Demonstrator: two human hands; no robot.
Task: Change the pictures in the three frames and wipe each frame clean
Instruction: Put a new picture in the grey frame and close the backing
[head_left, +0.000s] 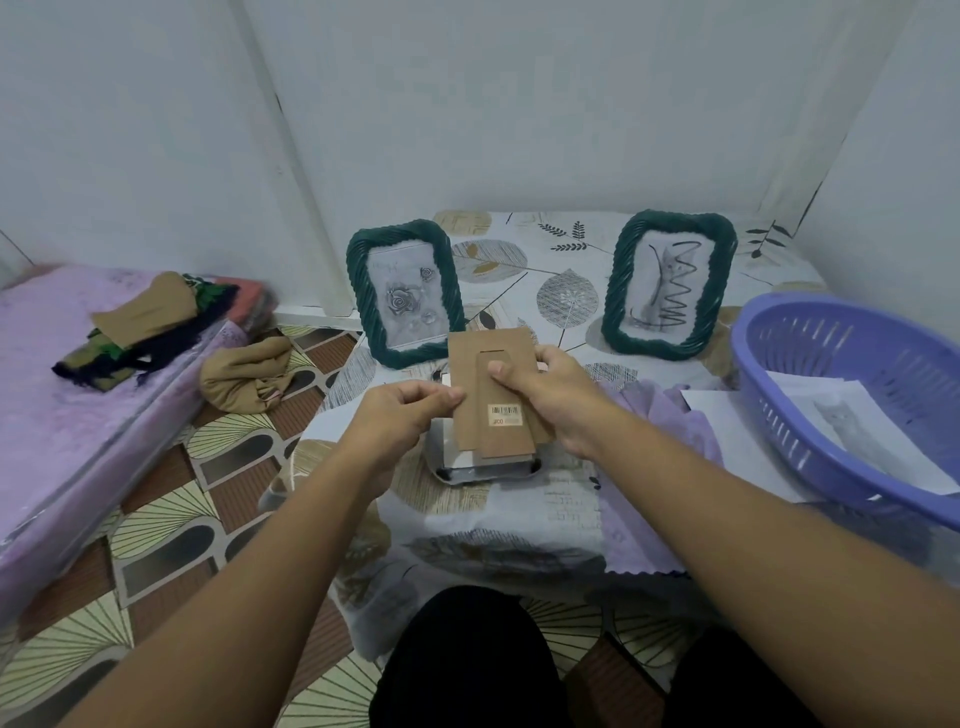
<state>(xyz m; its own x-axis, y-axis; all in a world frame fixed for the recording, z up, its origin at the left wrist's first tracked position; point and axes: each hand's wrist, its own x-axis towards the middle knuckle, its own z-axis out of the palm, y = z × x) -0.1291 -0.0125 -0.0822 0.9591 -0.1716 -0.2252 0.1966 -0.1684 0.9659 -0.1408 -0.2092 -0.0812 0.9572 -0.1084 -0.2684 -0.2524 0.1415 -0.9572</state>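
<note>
Cardboard backing board (496, 400): light, stiff, bendable; we pinched its side edges, left hand (400, 415) and right hand (553, 397) grips closed thereon.

A brown cardboard frame backing (491, 395) carries a pale sticker with a black barcode (504, 417) near its lower edge. Behind it to the left, a dark green twisted-rope picture frame (402, 291) shows a grey rose print; behind it to the right, a second dark green rope-pattern frame (672, 283) shows a grey picture crossed by a black zigzag scribble. Under the backing lies a white tablecloth printed with grey, beige and black leaves (545, 280). Right of the backing are a lilac cloth (654, 457) and a lavender slotted plastic basket (852, 395). Far left of it, a pink-purple fuzzy mattress cover (47, 415) holds tan, green and black folded fabrics (150, 322).
</note>
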